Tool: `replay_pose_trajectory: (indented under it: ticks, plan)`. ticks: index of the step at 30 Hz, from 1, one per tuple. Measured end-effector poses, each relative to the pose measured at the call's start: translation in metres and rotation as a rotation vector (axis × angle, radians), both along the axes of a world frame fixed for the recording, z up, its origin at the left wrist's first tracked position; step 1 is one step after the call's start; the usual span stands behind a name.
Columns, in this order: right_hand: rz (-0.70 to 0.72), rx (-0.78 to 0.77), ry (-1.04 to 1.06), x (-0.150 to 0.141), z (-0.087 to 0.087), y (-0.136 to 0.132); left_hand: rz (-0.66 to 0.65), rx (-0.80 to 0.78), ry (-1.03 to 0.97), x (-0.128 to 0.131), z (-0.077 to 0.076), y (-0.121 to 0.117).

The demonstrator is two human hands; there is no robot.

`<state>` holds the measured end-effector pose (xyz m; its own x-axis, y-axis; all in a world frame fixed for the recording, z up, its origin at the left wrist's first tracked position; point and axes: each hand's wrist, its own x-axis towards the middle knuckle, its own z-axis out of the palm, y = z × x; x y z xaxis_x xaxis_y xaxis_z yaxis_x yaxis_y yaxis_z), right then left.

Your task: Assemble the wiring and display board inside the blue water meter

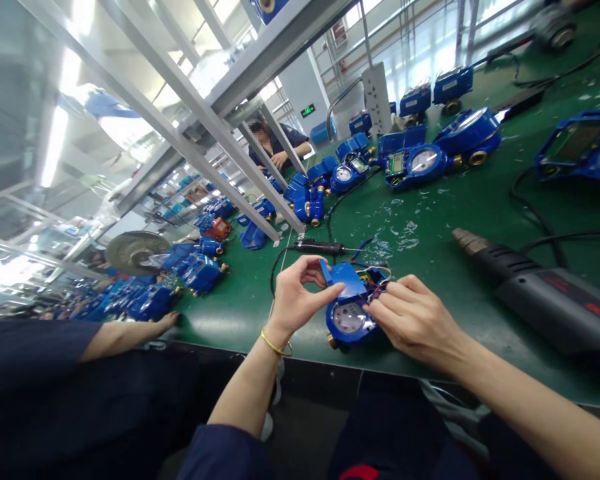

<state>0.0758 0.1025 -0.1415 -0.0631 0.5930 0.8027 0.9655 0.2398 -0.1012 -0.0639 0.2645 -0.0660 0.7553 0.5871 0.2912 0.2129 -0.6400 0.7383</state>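
A blue water meter point(349, 319) with a round white dial and a brass fitting lies near the bench's front edge. My left hand point(296, 301), with a yellow bracelet on its wrist, grips the meter's flat blue cover point(347, 279) between thumb and fingers, tilted above the dial. At the opened housing, my right hand point(414, 321) is closed, its fingertips pinched among thin coloured wires point(380, 280). What exactly the right fingertips hold is partly hidden. Just behind the meter lies a black-handled electric screwdriver point(320, 247) with a thin shaft.
A black heat gun point(545, 293) lies on the green bench point(430, 227) at the right. More blue meters point(415, 160) stand behind, among plastic scraps. Grey shelf posts point(260, 167) rise at left. A co-worker's arm point(130, 337) rests on the left edge; another person point(280, 147) sits beyond.
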Motion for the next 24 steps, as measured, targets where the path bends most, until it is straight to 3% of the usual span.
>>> replay_pose_trajectory:
  ticks: [3,9,14,18,21,24]
  plan:
    - [0.008,-0.003,-0.039,0.002,-0.006,-0.002,0.073,-0.081,-0.021,0.004,0.005,0.007]
    - [-0.076,-0.014,-0.016,0.006,-0.015,-0.004,0.079,-0.276,-0.006,0.004,0.011,0.016]
    - [-0.184,-0.003,0.137,-0.002,-0.005,0.001,0.102,-0.302,-0.013,0.006,0.007,0.013]
    - [-0.199,0.005,0.089,-0.01,0.003,0.009,0.087,-0.309,-0.017,0.008,0.003,0.01]
    - [-0.155,-0.052,0.095,-0.014,-0.003,0.011,0.091,-0.288,-0.022,0.008,-0.002,0.009]
    - [-0.112,-0.06,0.245,-0.014,-0.014,0.009,0.093,-0.308,-0.017,0.008,-0.007,0.008]
